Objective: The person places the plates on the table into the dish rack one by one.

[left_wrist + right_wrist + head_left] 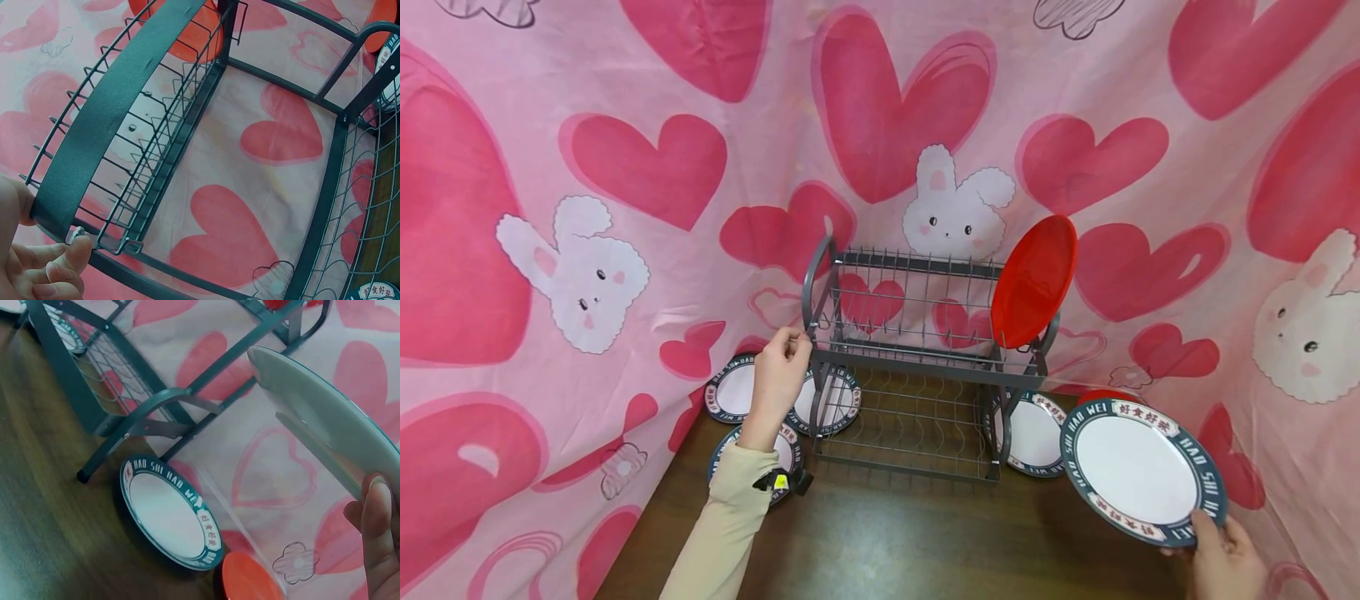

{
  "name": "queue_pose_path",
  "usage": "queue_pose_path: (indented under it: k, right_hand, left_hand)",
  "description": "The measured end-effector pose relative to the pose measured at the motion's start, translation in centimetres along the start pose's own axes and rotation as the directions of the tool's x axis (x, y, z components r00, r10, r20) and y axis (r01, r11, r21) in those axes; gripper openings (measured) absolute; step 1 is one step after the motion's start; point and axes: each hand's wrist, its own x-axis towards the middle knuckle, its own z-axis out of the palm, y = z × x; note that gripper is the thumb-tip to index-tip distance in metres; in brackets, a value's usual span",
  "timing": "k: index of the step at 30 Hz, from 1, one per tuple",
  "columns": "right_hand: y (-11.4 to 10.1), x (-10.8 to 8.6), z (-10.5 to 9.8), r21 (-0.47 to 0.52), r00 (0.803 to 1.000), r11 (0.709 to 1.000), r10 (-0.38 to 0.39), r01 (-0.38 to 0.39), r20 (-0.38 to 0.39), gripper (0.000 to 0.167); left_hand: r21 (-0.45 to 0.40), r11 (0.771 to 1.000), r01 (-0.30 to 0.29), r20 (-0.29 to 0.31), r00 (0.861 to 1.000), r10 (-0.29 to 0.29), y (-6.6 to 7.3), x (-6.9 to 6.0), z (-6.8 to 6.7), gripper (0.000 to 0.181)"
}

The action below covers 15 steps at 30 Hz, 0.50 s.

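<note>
On my head view, pink cloth (782, 142) printed with hearts fills the background, with a brown table (880, 533) across the bottom. The rack (925, 367), dark metal with two wire tiers, stands mid-frame, its long axis running left to right. The held plate (1138, 471), lower right, has a white centre and a dark, lettered rim; its face tilts toward my camera, its oval stretching from upper left to lower right. A red plate (1033, 283) stands on edge at the upper tier's right end, leaning up and right. Behind the held plate, another red dish (1101, 395) is mostly hidden. Three matching plates (733, 390) lie left, one partly covered by the left sleeve (726, 500); a fourth (1033, 437) lies right, behind the rack's leg. My left hand (782, 358) grips the rack's left corner; my right hand (1228, 554) pinches the held plate's lower-right rim.
</note>
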Motion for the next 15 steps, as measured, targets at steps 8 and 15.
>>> queue_pose_path:
  k: [8, 15]
  right_hand:
    - [-0.8, -0.9, 0.3, 0.110, 1.000, 0.994, -0.009, 0.009, -0.001, 0.012]
    - [-1.4, -1.6, 0.5, 0.263, 0.998, 0.964, -0.044, 0.034, 0.033, 0.017]
  left_hand:
    - [-0.001, 1.000, -0.007, -0.003, 1.000, 0.007, 0.0, 0.0, 0.0, 0.025]
    - [-0.003, 1.000, -0.002, 0.001, 1.000, 0.002, 0.0, 0.0, 0.0, 0.026]
